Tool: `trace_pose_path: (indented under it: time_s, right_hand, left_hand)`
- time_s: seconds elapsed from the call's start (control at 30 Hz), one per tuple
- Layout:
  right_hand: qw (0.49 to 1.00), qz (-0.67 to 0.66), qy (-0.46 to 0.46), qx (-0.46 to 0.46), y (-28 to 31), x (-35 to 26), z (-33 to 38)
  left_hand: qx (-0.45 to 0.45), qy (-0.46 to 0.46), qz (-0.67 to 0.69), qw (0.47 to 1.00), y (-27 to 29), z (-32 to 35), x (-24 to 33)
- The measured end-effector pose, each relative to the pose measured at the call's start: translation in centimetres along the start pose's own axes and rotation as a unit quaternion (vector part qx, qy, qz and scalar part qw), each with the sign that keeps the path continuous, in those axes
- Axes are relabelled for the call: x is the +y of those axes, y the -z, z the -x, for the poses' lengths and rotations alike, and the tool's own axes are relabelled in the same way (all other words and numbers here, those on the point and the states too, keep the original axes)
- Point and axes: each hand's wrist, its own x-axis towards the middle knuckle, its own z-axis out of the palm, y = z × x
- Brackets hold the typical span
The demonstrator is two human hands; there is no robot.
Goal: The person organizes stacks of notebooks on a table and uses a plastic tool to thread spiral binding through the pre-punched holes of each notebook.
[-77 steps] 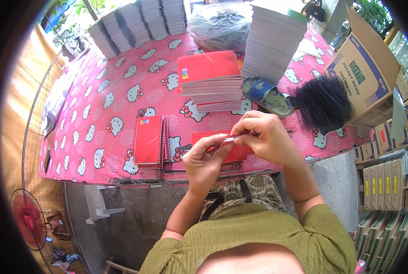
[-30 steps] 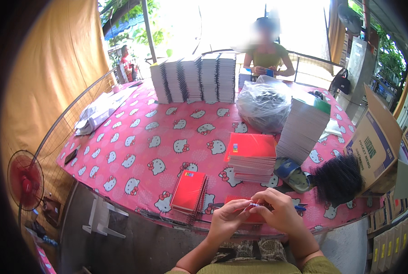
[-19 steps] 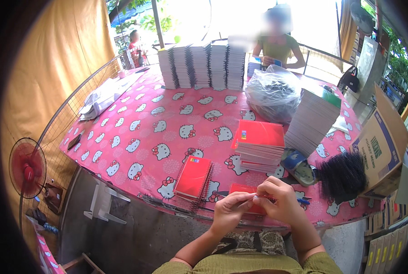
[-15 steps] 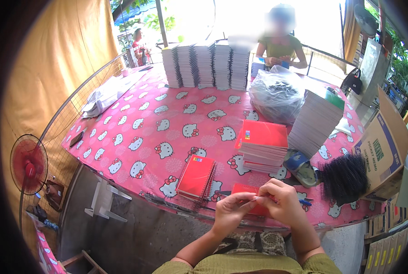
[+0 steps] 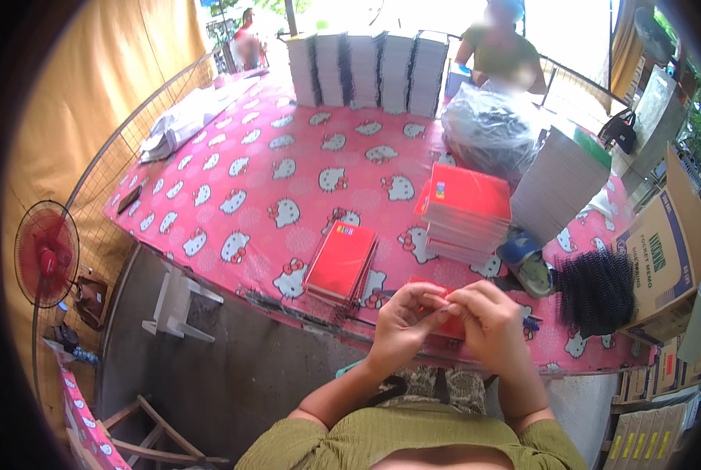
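Observation:
My left hand [image 5: 405, 325] and my right hand [image 5: 490, 325] meet at the table's near edge with fingertips pinched together. Whatever they hold between them is too small to make out. Under them lies a red notebook [image 5: 450, 327], mostly covered by my hands. Left of it rests a small pile of red spiral notebooks [image 5: 340, 262]. Farther off, to the right, a taller stack of red-covered notebooks [image 5: 472, 192] stands slightly uneven. Beside my right hand is a blue pen [image 5: 530, 323], partly hidden.
Black spiral coils [image 5: 597, 301] lie by an open cardboard box [image 5: 664, 258]. Behind are a leaning stack of pages [image 5: 558, 184], a filled plastic bag [image 5: 487, 129] and tall notebook stacks [image 5: 366, 74]. A person [image 5: 503, 59] works across the pink table [image 5: 233, 204]. A fan [image 5: 47, 254] stands left.
The view has tilted, so the table's contents sit higher in the picture. My hands remain pinched together over the red notebook. The person opposite has leaned forward.

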Motion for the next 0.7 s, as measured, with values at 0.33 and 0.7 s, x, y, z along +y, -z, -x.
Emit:
trace_pose_path:
  time_s: [0.33,0.7]
  right_hand:
    - [0.987,0.045,0.058,0.145,1.2,-1.2,0.4]
    - [0.809,-0.441,0.389,0.011,13.8,1.0,6.2]
  left_hand:
    - [-0.024,-0.012,-0.111,0.993,1.5,0.4,2.8]
    - [0.395,-0.198,-0.322,0.837,12.5,-1.5,4.8]
